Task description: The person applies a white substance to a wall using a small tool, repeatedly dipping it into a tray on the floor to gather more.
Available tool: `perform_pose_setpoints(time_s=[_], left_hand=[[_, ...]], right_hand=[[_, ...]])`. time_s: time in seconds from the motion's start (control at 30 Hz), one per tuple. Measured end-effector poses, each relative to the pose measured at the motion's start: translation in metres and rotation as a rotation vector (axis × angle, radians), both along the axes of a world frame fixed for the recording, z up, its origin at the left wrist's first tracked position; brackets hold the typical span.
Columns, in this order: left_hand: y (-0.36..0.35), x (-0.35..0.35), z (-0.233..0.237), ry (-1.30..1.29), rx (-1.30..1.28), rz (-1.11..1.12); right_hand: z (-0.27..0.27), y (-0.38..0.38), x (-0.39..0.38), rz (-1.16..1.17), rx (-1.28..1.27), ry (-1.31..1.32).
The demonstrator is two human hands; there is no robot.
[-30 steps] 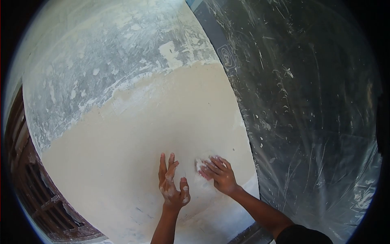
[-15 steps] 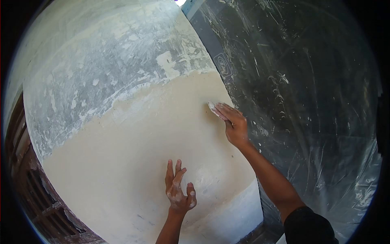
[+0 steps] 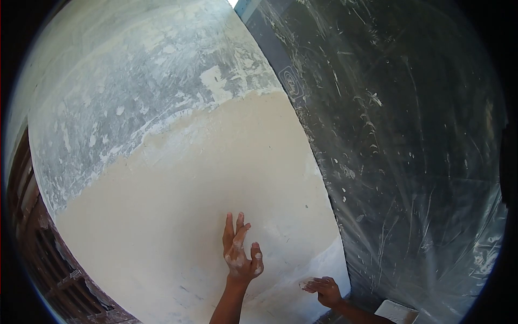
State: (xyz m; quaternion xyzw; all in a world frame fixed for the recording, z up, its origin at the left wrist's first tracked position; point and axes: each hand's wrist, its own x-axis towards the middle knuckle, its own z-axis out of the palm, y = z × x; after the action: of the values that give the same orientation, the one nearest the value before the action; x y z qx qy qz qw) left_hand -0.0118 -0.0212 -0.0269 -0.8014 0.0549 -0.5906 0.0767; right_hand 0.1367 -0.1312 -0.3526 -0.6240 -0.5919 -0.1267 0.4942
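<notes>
Before me rises a wall with a broad cream band of smoothed putty between rougher grey-white plaster above and a whiter strip below. My left hand, dusted white, is raised in front of the putty with its fingers spread and nothing in them. Down at the wall's lower right, my right hand grips a small flat scraper smeared with white putty. The scraper overlaps the whiter strip in this view, and the fingers hide much of it.
Dark plastic sheeting, streaked with white splashes, hangs along the wall's right edge. A white tray shows at the bottom right, beside my right forearm. Brown slatted woodwork borders the wall on the left.
My right hand has swept down from the upper right edge of the putty to the lower right, still holding the scraper. The left hand has barely moved. The white tray has come into view.
</notes>
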Motion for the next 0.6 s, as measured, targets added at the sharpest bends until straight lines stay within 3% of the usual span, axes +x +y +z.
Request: perform_pose_setpoints(time_s=[0.07,0.23,0.3,0.4,0.43,0.5,0.6], left_hand=[[-0.003,0.005,0.002,0.024,0.035,0.039],[-0.003,0.011,-0.01,0.062,0.077,0.078],[-0.002,0.015,-0.018,0.012,-0.028,-0.039],[-0.003,0.014,-0.026,0.012,-0.072,-0.054],[-0.005,0.01,-0.026,0.019,-0.078,-0.052],[-0.008,0.002,-0.022,0.042,0.042,0.082],[-0.002,-0.005,-0.027,-0.02,0.037,-0.01]], right_hand=[[0.061,0.009,0.023,0.001,0.224,0.085],[0.296,0.045,0.124,-0.137,0.792,0.044],[0.349,0.06,0.149,-0.16,0.842,0.002],[0.347,0.084,0.156,-0.243,0.718,-0.067],[0.323,0.089,0.148,-0.267,0.686,-0.104],[0.252,0.079,0.112,-0.306,0.556,-0.046],[0.075,0.054,0.045,-0.251,0.268,0.003]])
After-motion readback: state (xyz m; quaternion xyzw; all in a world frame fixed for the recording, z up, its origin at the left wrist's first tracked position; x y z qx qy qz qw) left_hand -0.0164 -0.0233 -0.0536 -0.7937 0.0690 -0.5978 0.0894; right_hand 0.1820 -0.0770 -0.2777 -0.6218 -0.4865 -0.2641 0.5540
